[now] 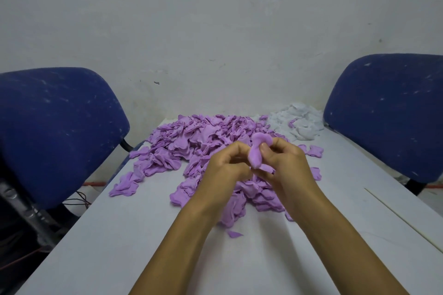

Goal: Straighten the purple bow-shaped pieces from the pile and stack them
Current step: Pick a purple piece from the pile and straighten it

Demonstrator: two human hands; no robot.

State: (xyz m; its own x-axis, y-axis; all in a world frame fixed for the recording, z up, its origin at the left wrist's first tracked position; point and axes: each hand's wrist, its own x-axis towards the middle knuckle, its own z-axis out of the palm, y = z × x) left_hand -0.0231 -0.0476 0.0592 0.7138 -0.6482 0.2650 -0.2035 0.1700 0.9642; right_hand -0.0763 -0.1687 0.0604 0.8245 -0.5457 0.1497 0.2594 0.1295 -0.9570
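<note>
A big pile of purple bow-shaped pieces (191, 141) covers the far middle of the white table (134, 235). Both hands are raised together above its near edge. My right hand (282, 163) pinches one purple piece (256, 151), which stands upright between thumb and fingers. My left hand (225, 167) is curled against the lower end of the same piece, and its fingertips are hidden. Below the hands lies a lower heap of purple pieces (261, 196). A single small scrap (233, 234) lies nearer to me.
A heap of white pieces (297, 122) sits at the table's far right corner. Blue chairs stand on the left (55, 132) and right (388, 112) of the table. A wall is behind. Cables lie on the floor at the left.
</note>
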